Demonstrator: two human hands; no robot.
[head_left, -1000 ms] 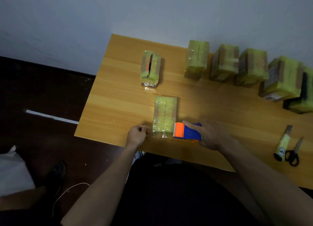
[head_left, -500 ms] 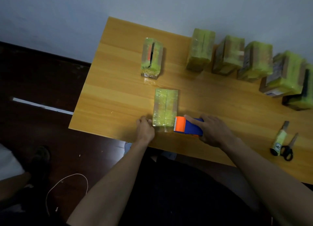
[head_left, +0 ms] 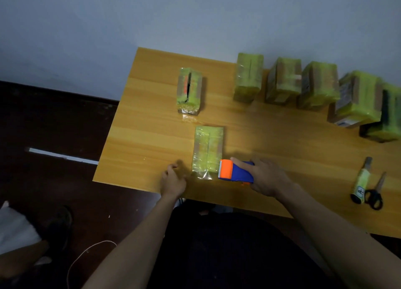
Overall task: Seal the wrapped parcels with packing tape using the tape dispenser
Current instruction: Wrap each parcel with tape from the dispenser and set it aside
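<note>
Tape dispenser [head_left: 235, 171] nose toward parcel [head_left: 207, 151]

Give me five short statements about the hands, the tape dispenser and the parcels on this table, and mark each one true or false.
1. The right hand grips the tape dispenser. True.
2. The tape dispenser is green and yellow. False: it is orange and blue.
3. The nearest parcel lies flat on the table, just left of the dispenser. True.
4. The left hand presses down on top of that parcel. False: it is beside it, near the table's front edge.
5. The scissors lie at the table's left edge. False: they lie at the right, beside a yellow-handled tool.
</note>
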